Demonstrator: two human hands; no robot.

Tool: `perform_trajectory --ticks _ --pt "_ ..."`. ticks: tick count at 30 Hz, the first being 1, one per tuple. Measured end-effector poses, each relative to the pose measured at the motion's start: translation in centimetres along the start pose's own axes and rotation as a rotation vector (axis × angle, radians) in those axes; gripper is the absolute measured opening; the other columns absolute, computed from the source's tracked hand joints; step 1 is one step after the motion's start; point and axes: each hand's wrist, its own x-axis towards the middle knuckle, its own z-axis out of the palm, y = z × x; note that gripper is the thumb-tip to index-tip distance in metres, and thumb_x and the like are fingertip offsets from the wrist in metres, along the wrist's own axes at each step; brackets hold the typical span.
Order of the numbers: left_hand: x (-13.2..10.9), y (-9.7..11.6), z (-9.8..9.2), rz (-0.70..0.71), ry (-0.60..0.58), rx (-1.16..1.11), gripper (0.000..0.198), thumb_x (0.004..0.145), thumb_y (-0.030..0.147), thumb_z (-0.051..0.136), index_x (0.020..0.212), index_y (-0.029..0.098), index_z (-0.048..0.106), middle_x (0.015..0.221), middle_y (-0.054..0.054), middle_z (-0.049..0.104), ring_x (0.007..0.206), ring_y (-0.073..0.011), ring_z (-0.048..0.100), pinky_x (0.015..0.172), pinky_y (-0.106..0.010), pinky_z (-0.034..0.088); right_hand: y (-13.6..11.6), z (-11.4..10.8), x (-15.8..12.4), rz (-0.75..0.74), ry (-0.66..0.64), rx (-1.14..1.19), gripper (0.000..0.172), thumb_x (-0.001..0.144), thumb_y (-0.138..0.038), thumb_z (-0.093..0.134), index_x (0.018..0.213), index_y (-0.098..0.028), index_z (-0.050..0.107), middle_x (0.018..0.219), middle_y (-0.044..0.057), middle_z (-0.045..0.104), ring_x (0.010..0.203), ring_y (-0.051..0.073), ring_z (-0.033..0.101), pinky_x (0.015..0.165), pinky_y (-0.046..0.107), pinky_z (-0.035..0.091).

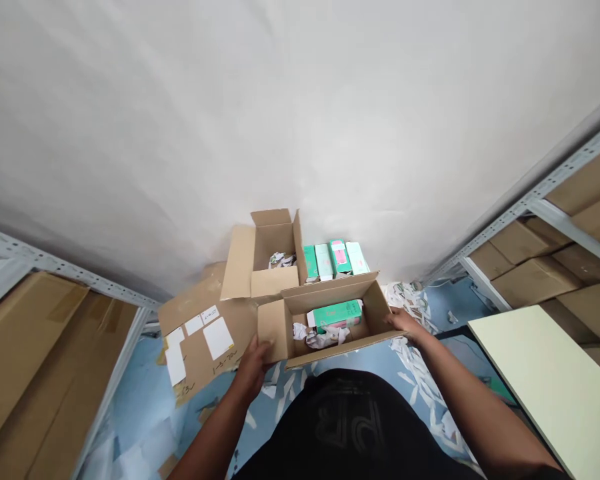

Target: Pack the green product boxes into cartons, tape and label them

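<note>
Between my hands is an open cardboard box (pixel 339 293), its flaps spread. My left hand (pixel 254 365) grips its left flap, and my right hand (pixel 401 320) holds the right end, fingers partly hidden by the cardboard. Inside lie a green carton (pixel 336 313) and crumpled white paper (pixel 325 338). Just behind it stands a second open cardboard box (pixel 275 243) with crumpled paper (pixel 281 260) at its bottom. To that box's right, several green and pale cartons (pixel 339 257) stand in a row against the wall.
A large labelled cardboard piece (pixel 200 333) is at the left. Shelving with cardboard boxes (pixel 50 360) flanks the left, and more boxes (pixel 535 277) fill the right rack. Paper scraps (pixel 410 297) litter the blue floor. A cream-coloured board (pixel 545 380) is at the right.
</note>
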Motion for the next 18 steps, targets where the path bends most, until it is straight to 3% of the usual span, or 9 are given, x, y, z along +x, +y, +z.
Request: perform_trajectory --ticks 2,4,7,10,13,18 --pt "-1.1 0.3 0.1 -0.019 -0.048 -0.043 0.062 0.067 0.026 0.074 0.127 0.023 0.063 0.105 -0.004 0.076 0.086 -0.0228 0.073 0.063 -0.028 0.057 0.7 -1.0 -0.8 -0.013 -0.021 0.024 0.019 0.057 -0.028 0.060 0.072 -0.019 0.066 0.059 -0.001 0.063 0.056 0.016 0.056 0.053 0.025 0.039" --pt "-2.5 0.9 0.9 0.007 -0.115 -0.071 0.063 0.063 0.024 0.078 0.125 0.021 0.066 0.098 -0.004 0.077 0.085 -0.0242 0.074 0.062 -0.027 0.057 2.0 -2.8 -2.1 -0.025 -0.036 0.048 0.018 0.057 -0.028 0.062 0.073 -0.019 0.065 0.061 -0.001 0.064 0.057 0.016 0.057 0.053 0.025 0.040" --pt "-4.8 1.1 4.3 0.061 -0.185 -0.168 0.062 0.066 0.033 0.082 0.126 0.019 0.069 0.106 -0.007 0.079 0.103 -0.0314 0.073 0.081 -0.038 0.062 5.1 -6.7 -5.2 -0.022 -0.047 0.136 0.021 0.058 -0.029 0.061 0.076 -0.019 0.065 0.062 0.000 0.065 0.057 0.016 0.058 0.053 0.025 0.041" --pt "-7.4 -0.5 10.0 0.145 -0.234 -0.252 0.062 0.075 0.051 0.076 0.129 0.022 0.069 0.119 -0.008 0.077 0.124 -0.0360 0.064 0.104 -0.050 0.054 9.1 -11.4 -9.1 0.006 0.017 0.271 0.022 0.058 -0.029 0.060 0.077 -0.018 0.064 0.060 -0.001 0.063 0.054 0.016 0.056 0.050 0.024 0.039" --pt "-9.7 -3.1 16.4 0.151 -0.367 -0.131 0.066 0.073 0.064 0.076 0.124 0.023 0.072 0.123 -0.010 0.075 0.135 -0.0375 0.057 0.113 -0.052 0.047 13.2 -16.4 -13.2 0.003 0.140 0.336 0.027 0.060 -0.030 0.059 0.083 -0.018 0.066 0.065 0.000 0.067 0.057 0.017 0.060 0.050 0.024 0.039" --pt "-12.4 -6.5 26.8 0.034 -0.599 0.278 0.053 0.073 0.054 0.085 0.113 0.020 0.075 0.126 -0.012 0.074 0.131 -0.0367 0.060 0.110 -0.050 0.050 19.4 -23.9 -19.6 0.056 0.340 0.336 0.031 0.061 -0.030 0.058 0.087 -0.018 0.071 0.075 0.004 0.074 0.068 0.022 0.066 0.058 0.027 0.045"
